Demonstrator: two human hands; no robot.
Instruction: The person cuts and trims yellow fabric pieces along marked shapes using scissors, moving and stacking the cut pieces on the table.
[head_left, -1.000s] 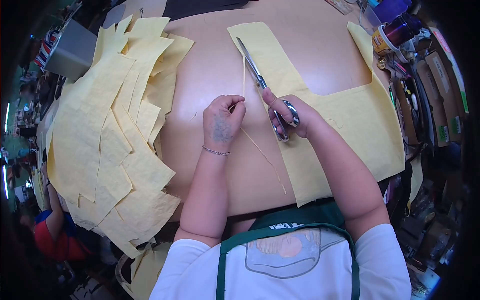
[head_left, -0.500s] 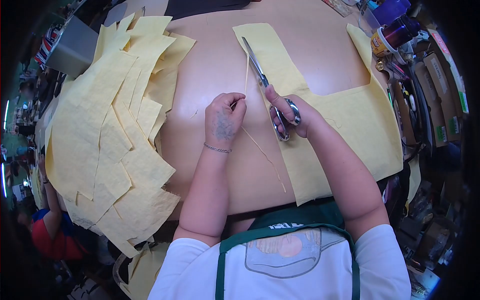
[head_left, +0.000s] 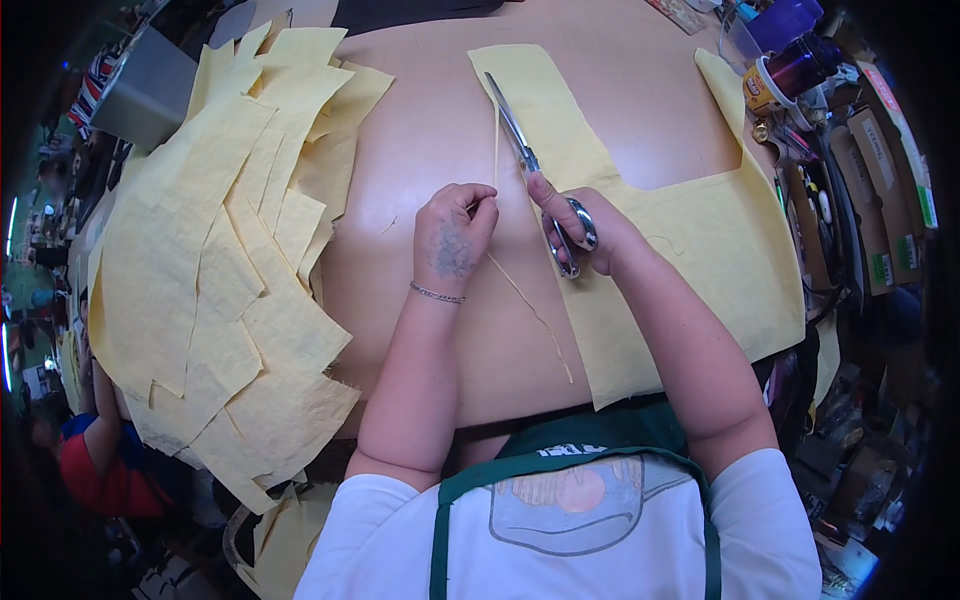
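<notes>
My right hand [head_left: 585, 228] is closed round the handles of metal scissors [head_left: 512, 122]. Their blades point up and away along the left edge of a large yellow sheet [head_left: 700, 250], near its far end. Between finger and thumb, my left hand [head_left: 455, 232] pinches a thin yellow strip [head_left: 525, 300]. From that pinch the strip runs taut up to the blade tips, and its loose end trails down across the table towards me. The blades look nearly closed; how far apart they are is hard to see.
Overlapping yellow pieces [head_left: 220, 250] are heaped on the table [head_left: 420, 120] at the left. Behind them stands a grey bin [head_left: 145, 88]. Cups, a yellow tub [head_left: 765, 88] and cardboard boxes [head_left: 870, 190] crowd the right side. Another person's red sleeve [head_left: 95, 475] shows at the lower left.
Both hands have shifted very slightly: the left a few pixels to the right, the scissors a touch upward. The strip stays held. The other person's arm at the left has moved a little.
</notes>
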